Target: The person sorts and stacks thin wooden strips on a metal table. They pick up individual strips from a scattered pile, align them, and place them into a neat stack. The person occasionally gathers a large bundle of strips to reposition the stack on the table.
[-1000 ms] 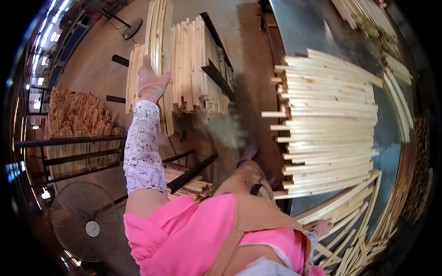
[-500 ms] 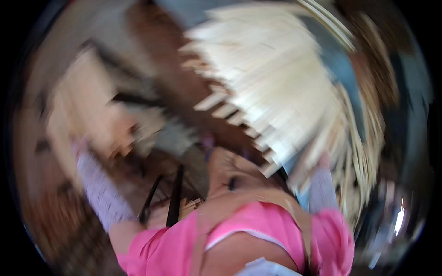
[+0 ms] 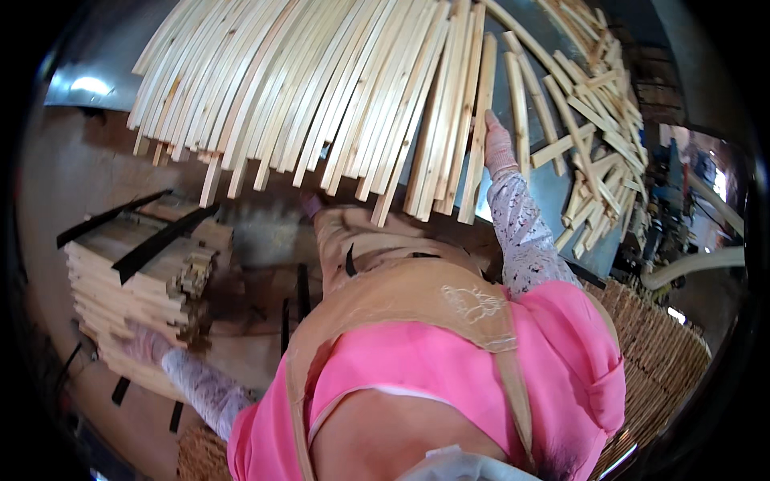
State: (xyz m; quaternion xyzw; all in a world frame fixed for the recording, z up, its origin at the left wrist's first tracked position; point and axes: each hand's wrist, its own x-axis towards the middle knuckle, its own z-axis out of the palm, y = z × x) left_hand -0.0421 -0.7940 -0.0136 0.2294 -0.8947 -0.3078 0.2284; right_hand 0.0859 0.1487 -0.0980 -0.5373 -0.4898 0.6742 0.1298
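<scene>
A wide row of long pale wooden strips (image 3: 321,104) lies side by side on a metal-topped table (image 3: 104,68), their near ends jutting unevenly past its edge. My right hand (image 3: 499,144) rests against the outer side of the row's rightmost strip (image 3: 480,120), fingers stretched along it. Down at the left, my left hand (image 3: 146,345) touches the side of a tall stack of wooden pieces (image 3: 120,293), its fingers somewhat apart. Black straps (image 3: 164,244) lie over the top of that stack.
Right of my right hand, a jumbled heap of shorter wooden pieces (image 3: 597,160) covers part of the table. A large bundle of thin sticks (image 3: 650,361) stands at the lower right. Behind it are a pale hose (image 3: 694,263) and machinery.
The view has swung and steadied, so the strip row now spans the upper left and middle. My right hand has moved up along the row's right side; my left remains at the stack.
</scene>
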